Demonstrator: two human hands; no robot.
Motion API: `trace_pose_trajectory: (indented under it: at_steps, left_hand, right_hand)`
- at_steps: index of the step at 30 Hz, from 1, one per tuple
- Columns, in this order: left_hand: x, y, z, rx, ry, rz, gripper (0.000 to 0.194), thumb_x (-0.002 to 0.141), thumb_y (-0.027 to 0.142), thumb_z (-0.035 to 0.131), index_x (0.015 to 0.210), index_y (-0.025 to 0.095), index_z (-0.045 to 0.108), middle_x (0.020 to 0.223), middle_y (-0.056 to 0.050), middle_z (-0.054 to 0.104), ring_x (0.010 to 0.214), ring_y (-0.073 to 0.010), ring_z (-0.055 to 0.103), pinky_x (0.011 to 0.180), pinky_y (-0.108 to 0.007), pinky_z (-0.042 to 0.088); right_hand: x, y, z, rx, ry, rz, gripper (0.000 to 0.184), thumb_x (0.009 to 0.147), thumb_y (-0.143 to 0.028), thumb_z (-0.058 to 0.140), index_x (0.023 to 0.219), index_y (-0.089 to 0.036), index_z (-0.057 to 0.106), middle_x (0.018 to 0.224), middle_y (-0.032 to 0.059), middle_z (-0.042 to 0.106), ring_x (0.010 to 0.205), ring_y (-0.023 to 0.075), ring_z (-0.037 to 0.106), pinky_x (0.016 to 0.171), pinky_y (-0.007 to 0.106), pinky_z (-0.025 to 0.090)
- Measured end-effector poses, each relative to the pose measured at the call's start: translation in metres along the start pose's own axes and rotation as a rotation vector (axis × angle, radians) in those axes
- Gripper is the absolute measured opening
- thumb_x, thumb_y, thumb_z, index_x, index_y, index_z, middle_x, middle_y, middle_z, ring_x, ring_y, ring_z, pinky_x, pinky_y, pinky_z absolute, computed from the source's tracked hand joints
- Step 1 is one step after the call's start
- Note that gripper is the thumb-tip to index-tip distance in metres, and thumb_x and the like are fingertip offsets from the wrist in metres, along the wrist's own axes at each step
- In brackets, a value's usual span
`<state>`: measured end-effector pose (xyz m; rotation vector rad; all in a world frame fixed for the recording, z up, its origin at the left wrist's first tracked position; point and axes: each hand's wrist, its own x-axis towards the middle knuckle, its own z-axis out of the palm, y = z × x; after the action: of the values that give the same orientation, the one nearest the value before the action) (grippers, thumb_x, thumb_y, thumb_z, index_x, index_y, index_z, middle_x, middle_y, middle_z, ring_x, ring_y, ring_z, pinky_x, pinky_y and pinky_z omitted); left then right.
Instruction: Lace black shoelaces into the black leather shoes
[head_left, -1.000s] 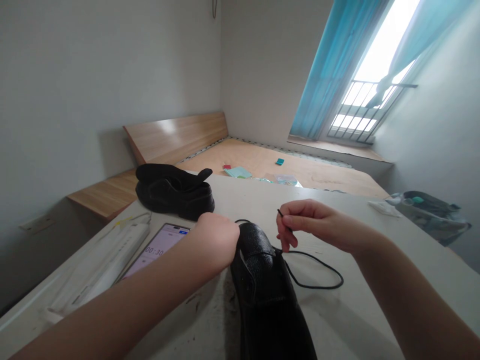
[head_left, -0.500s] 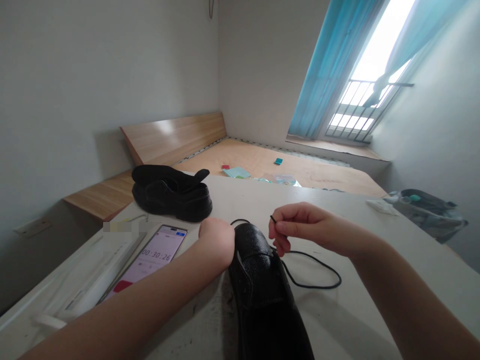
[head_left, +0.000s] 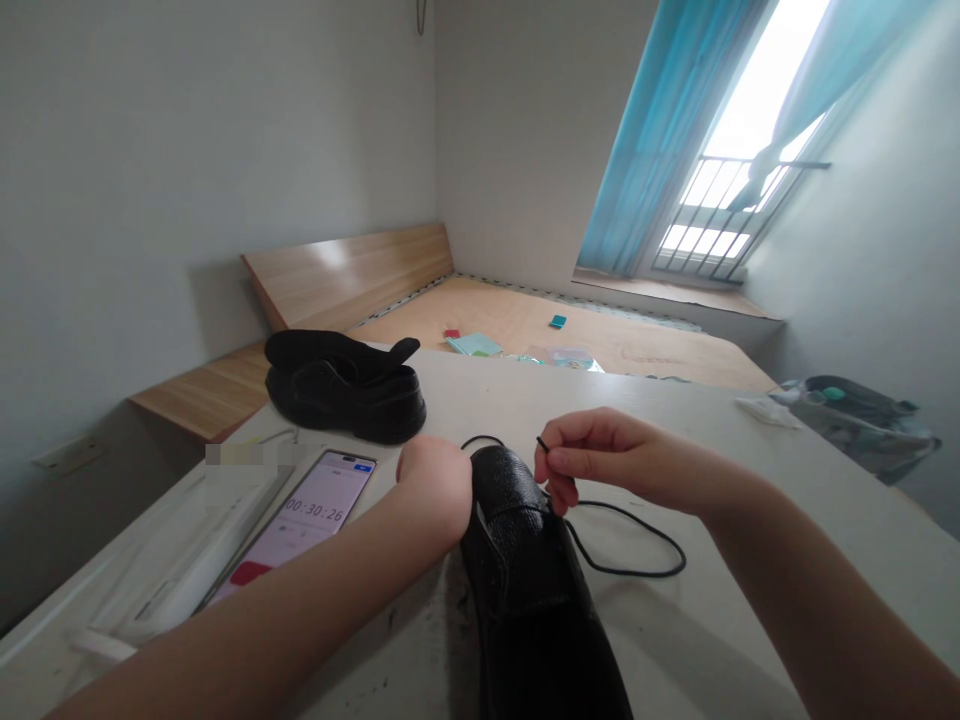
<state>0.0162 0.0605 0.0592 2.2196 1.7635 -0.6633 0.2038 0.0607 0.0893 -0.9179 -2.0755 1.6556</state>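
Observation:
A black leather shoe (head_left: 529, 590) lies on the white table (head_left: 705, 640) right in front of me. My left hand (head_left: 437, 487) is closed against the shoe's left side near its opening; its fingers are hidden behind the shoe. My right hand (head_left: 600, 456) pinches the tip of a black shoelace (head_left: 637, 570) just above the shoe's opening. The lace loops out over the table to the right of the shoe. A second black shoe (head_left: 345, 385) rests on the table farther back on the left.
A phone (head_left: 300, 525) showing a timer lies left of the shoe, beside a white power strip (head_left: 180, 560). A dark bag (head_left: 855, 420) sits at the table's right edge. Behind the table is a wooden bed platform (head_left: 570, 340) with small items, and a curtained window.
My right hand has carried the lace tip a little to the left and down, closer to the shoe's opening. My left hand has stayed at the shoe.

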Motion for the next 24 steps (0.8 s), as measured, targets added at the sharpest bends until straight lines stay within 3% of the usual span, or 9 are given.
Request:
trace_pose_trajectory:
  at_steps: [4, 8, 11, 12, 15, 17, 19, 21, 24]
  left_hand:
    - [0.006, 0.002, 0.005, -0.033, 0.042, -0.003, 0.034, 0.092, 0.033, 0.061, 0.122, 0.018, 0.057, 0.121, -0.009, 0.06, 0.105, -0.0236, 0.061, 0.085, -0.042, 0.054]
    - [-0.005, -0.006, -0.008, -0.081, 0.158, 0.026, 0.029, 0.093, 0.033, 0.06, 0.116, 0.016, 0.06, 0.115, -0.009, 0.062, 0.099, -0.0219, 0.063, 0.083, -0.04, 0.054]
    - [-0.019, -0.018, -0.023, -0.15, 0.327, 0.09, 0.013, 0.091, 0.019, 0.054, 0.092, 0.012, 0.066, 0.09, -0.013, 0.068, 0.089, -0.0257, 0.066, 0.076, -0.038, 0.051]
    - [-0.025, -0.021, -0.028, -0.191, 0.394, 0.13, 0.014, 0.09, 0.019, 0.052, 0.096, 0.015, 0.064, 0.088, -0.009, 0.069, 0.086, -0.0241, 0.067, 0.072, -0.035, 0.05]
    - [-0.04, -0.024, -0.039, -0.607, 0.63, 0.415, 0.021, 0.088, 0.022, 0.049, 0.109, 0.024, 0.052, 0.076, 0.004, 0.066, 0.069, -0.0142, 0.064, 0.059, -0.025, 0.046]
    - [-0.052, -0.023, -0.043, -1.0, 0.801, 0.624, 0.011, 0.086, 0.019, 0.049, 0.095, 0.024, 0.05, 0.069, 0.007, 0.062, 0.061, -0.0104, 0.061, 0.056, -0.022, 0.045]
    - [-0.063, -0.024, -0.046, -1.159, 0.923, 0.674, 0.009, 0.084, 0.015, 0.049, 0.083, 0.023, 0.053, 0.068, 0.006, 0.063, 0.06, -0.0086, 0.06, 0.056, -0.02, 0.045]
    - [-0.071, -0.029, -0.047, -1.059, 0.945, 0.595, 0.014, 0.085, 0.018, 0.05, 0.081, 0.023, 0.062, 0.07, 0.005, 0.066, 0.06, -0.0091, 0.06, 0.054, -0.021, 0.044]
    - [-0.076, -0.042, -0.046, -0.725, 0.851, 0.458, 0.021, 0.085, 0.028, 0.051, 0.091, 0.026, 0.072, 0.071, 0.004, 0.069, 0.058, -0.0111, 0.06, 0.049, -0.023, 0.042]
  right_hand:
    - [0.0, 0.001, 0.001, 0.004, -0.017, -0.006, 0.029, 0.094, -0.041, 0.058, 0.084, -0.014, 0.063, 0.073, 0.0015, 0.064, 0.071, 0.0123, 0.058, 0.069, 0.026, 0.045]
    - [-0.001, 0.002, 0.0, 0.01, -0.011, -0.003, 0.028, 0.094, -0.04, 0.058, 0.085, -0.014, 0.063, 0.072, 0.0013, 0.063, 0.071, 0.0119, 0.059, 0.068, 0.025, 0.046]
    - [-0.002, 0.002, 0.0, 0.079, 0.006, -0.001, 0.027, 0.094, -0.039, 0.058, 0.087, -0.014, 0.064, 0.059, -0.0052, 0.049, 0.057, 0.0093, 0.049, 0.065, 0.027, 0.051]
    - [-0.002, 0.002, 0.001, 0.112, 0.011, -0.006, 0.027, 0.094, -0.04, 0.057, 0.086, -0.015, 0.063, 0.056, -0.0074, 0.042, 0.053, 0.0083, 0.043, 0.063, 0.027, 0.052]
    - [-0.002, 0.0, 0.003, 0.118, 0.021, -0.026, 0.027, 0.094, -0.04, 0.057, 0.086, -0.015, 0.062, 0.059, -0.0076, 0.038, 0.051, 0.0071, 0.037, 0.054, 0.022, 0.049]
    - [-0.002, -0.001, 0.004, 0.038, 0.015, -0.026, 0.027, 0.095, -0.04, 0.056, 0.088, -0.015, 0.064, 0.064, -0.0052, 0.044, 0.053, 0.0069, 0.042, 0.049, 0.018, 0.041]
    - [-0.002, -0.002, 0.005, -0.012, 0.001, -0.021, 0.027, 0.096, -0.039, 0.053, 0.09, -0.014, 0.064, 0.064, -0.0046, 0.045, 0.053, 0.0067, 0.042, 0.046, 0.018, 0.034]
    - [-0.001, -0.002, 0.008, -0.005, 0.005, -0.008, 0.027, 0.098, -0.038, 0.05, 0.095, -0.015, 0.064, 0.061, -0.0062, 0.04, 0.052, 0.0067, 0.037, 0.045, 0.018, 0.029]
    - [0.001, -0.003, 0.014, -0.037, 0.061, 0.017, 0.024, 0.098, -0.034, 0.049, 0.111, -0.019, 0.063, 0.065, -0.0069, 0.035, 0.054, 0.0075, 0.031, 0.045, 0.018, 0.027]
